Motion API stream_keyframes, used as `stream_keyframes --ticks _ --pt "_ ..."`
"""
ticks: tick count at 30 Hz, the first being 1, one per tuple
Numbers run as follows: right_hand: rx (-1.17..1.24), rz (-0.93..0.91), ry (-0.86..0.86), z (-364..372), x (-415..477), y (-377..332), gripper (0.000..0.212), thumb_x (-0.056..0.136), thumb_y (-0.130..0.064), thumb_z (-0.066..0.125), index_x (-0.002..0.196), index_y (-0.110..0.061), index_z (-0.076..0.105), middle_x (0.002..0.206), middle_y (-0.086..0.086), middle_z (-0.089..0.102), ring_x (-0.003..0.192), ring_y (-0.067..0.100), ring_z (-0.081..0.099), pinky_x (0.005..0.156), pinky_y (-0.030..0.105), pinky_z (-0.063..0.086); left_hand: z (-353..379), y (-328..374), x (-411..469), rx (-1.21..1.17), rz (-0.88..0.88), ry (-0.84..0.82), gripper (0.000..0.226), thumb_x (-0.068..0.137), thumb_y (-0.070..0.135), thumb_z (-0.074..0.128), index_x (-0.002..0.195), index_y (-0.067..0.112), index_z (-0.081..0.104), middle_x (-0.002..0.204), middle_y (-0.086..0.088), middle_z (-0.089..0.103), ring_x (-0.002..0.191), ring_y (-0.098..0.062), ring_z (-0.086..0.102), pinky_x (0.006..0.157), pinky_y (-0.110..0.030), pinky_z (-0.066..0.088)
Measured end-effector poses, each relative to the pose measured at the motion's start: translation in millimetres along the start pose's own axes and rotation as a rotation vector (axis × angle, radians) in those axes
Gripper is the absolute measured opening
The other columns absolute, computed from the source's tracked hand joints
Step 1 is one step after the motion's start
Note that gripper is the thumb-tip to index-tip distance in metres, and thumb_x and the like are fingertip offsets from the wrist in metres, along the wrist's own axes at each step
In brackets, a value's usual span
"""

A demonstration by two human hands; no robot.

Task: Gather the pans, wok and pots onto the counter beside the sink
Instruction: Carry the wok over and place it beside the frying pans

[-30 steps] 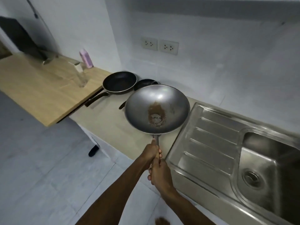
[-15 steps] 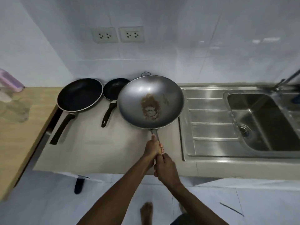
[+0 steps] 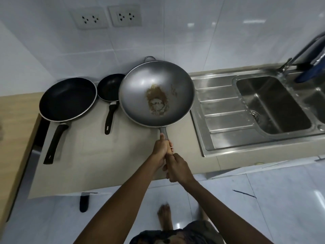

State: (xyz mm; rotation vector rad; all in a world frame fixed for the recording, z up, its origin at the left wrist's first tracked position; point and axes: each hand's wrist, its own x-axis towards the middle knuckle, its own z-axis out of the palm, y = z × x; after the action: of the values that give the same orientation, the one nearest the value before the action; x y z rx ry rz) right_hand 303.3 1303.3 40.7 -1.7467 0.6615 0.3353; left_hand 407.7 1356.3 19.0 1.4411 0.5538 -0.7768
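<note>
Since half a second ago, the wok (image 3: 156,93) sits a little further back over the beige counter (image 3: 91,155), its rim now covering part of the small frying pan (image 3: 109,87). To its right the steel sink (image 3: 228,124) begins, draining board first. At the left lies the large frying pan (image 3: 67,98), handle toward the person. Both hands grip the wok's long handle: the left hand (image 3: 161,147) is closed around it nearer the bowl, the right hand (image 3: 177,168) closed just behind. A brown stain marks the wok's bottom.
</note>
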Motion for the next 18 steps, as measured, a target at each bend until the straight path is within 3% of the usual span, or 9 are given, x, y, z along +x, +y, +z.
stream_keyframes --ticks 4,8,12,14,16,18 --pt "0.021 -0.007 -0.052 6 6 9 0.045 0.1 -0.049 0.036 0.106 -0.016 0.065 0.095 0.007 0.077 0.082 0.026 0.074 0.082 0.049 0.062 -14 -6 5 -0.001 -0.027 -0.031 0.059 0.104 0.054 0.031 0.072 0.011 0.055 0.057 -0.002 0.055 0.048 -0.015 0.049 0.051 -0.027 0.046" --pt "0.019 -0.015 -0.057 14 7 17 0.046 0.103 -0.051 0.034 0.114 -0.018 0.064 0.103 0.005 0.076 0.092 0.024 0.073 0.09 0.049 0.06 -22 -12 12 0.019 -0.057 -0.047 0.062 0.101 0.059 0.032 0.075 0.011 0.061 0.061 -0.004 0.06 0.054 -0.017 0.054 0.057 -0.03 0.049" --pt "0.033 -0.032 -0.038 17 7 18 0.041 0.104 -0.05 0.036 0.108 -0.021 0.064 0.096 0.001 0.076 0.083 0.017 0.075 0.083 0.044 0.063 -24 -14 17 -0.002 -0.061 -0.062 0.063 0.101 0.059 0.032 0.077 0.01 0.063 0.069 -0.007 0.064 0.061 -0.019 0.057 0.067 -0.035 0.049" --pt "0.011 -0.042 -0.007 16 7 15 0.039 0.104 -0.05 0.036 0.102 -0.021 0.062 0.089 -0.001 0.074 0.073 0.012 0.073 0.07 0.033 0.064 -22 -12 18 -0.007 -0.046 -0.052 0.064 0.103 0.057 0.031 0.076 0.009 0.065 0.068 -0.006 0.067 0.062 -0.019 0.061 0.069 -0.034 0.05" --pt "-0.004 -0.035 0.019 14 8 11 0.043 0.104 -0.05 0.035 0.102 -0.016 0.061 0.083 -0.002 0.072 0.059 0.009 0.07 0.053 0.022 0.056 -18 -10 19 0.005 -0.027 -0.039 0.066 0.104 0.055 0.029 0.076 0.007 0.067 0.068 -0.005 0.071 0.065 -0.019 0.064 0.069 -0.033 0.053" --pt "-0.003 -0.014 0.028 12 10 9 0.047 0.104 -0.049 0.035 0.106 -0.01 0.061 0.08 -0.001 0.071 0.051 0.008 0.068 0.046 0.017 0.05 -15 -9 20 0.011 -0.027 -0.037 0.068 0.104 0.055 0.028 0.079 0.006 0.068 0.071 -0.007 0.072 0.068 -0.02 0.065 0.071 -0.033 0.054"
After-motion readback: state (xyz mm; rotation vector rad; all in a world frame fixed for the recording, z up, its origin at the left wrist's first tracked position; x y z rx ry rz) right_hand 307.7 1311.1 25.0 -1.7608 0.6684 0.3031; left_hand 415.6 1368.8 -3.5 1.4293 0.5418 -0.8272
